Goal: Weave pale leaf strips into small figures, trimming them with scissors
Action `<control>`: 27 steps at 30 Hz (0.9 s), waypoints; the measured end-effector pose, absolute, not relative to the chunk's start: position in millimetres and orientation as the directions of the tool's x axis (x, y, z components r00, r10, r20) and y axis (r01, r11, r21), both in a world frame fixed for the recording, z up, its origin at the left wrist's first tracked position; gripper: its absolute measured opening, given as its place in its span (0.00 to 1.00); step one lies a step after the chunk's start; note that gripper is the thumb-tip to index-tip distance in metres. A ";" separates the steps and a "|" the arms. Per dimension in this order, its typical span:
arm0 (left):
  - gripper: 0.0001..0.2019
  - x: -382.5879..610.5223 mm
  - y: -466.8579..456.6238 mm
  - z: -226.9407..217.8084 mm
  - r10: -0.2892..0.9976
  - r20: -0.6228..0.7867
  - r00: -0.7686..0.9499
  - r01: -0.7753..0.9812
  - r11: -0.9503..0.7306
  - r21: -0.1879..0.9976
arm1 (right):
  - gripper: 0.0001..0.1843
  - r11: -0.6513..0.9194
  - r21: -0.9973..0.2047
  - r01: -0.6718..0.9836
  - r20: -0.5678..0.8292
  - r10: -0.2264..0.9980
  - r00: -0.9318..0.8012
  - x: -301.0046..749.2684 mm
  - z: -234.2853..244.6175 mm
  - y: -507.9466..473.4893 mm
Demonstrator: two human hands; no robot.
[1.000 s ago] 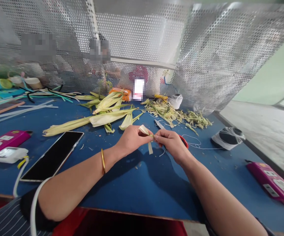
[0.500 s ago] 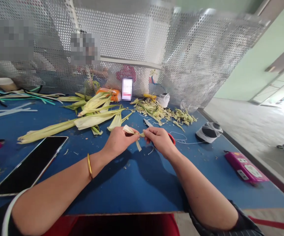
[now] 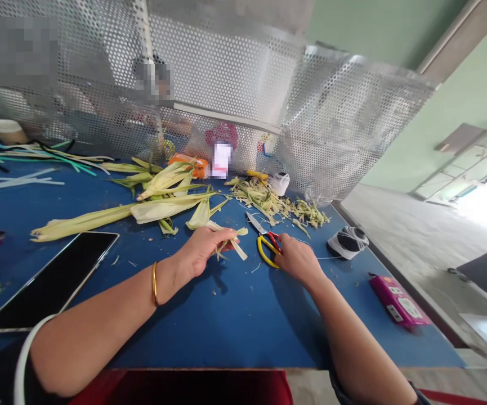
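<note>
Pinched between the thumb and fingers of my left hand [image 3: 203, 247] is a folded piece of corn husk [image 3: 238, 251], whose pale strips stick out to the right. My right hand [image 3: 300, 260] has its fingers closed on the red handle of a pair of scissors [image 3: 255, 222]. The scissors lie on the blue table [image 3: 230, 326] with blades pointing away to the left, and the yellow handle loop shows beside my fingertips. Whole corn husks [image 3: 171, 208] lie in a heap beyond my left hand.
Husk scraps [image 3: 264, 197] are piled at the back, near a white thread ball [image 3: 279, 183]. A black-and-white thread spool [image 3: 348, 243] and a purple packet [image 3: 399, 301] sit at right. A tablet [image 3: 53, 281] lies left. A perforated metal screen [image 3: 226, 67] stands behind, with people beyond.
My right hand has let go of the husk, moved right and taken hold of the scissors' red handle. My left hand keeps the husk, slightly lower. The camera view has tilted.
</note>
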State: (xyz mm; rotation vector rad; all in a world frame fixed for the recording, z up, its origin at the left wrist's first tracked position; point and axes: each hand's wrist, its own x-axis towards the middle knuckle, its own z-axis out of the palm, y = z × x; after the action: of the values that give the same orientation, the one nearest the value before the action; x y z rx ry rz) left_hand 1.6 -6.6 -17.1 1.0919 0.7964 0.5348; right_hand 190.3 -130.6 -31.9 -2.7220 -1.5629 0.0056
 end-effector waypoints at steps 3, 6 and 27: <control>0.06 0.0 -5.4 -16.2 0.726 -0.278 0.629 -0.023 0.374 0.927 | 0.15 -0.508 0.030 0.861 -0.017 0.861 0.508 173.4 -27.6 -138.0; 0.07 -0.4 -4.5 -18.7 0.716 -0.256 0.650 -0.030 0.360 0.932 | 0.15 -0.479 0.029 0.877 -0.008 0.878 0.479 145.5 -30.6 -159.8; 0.07 3.2 -8.3 -29.4 0.642 -0.337 0.689 0.031 0.439 0.898 | 0.07 -0.606 -0.386 0.695 0.098 0.722 0.685 244.6 -60.0 -100.6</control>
State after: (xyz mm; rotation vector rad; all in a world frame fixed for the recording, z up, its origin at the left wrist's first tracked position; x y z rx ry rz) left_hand 3.2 -8.3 -29.4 1.0643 0.7402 0.4257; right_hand 244.6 -100.6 -60.0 -2.5024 -1.1054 0.0942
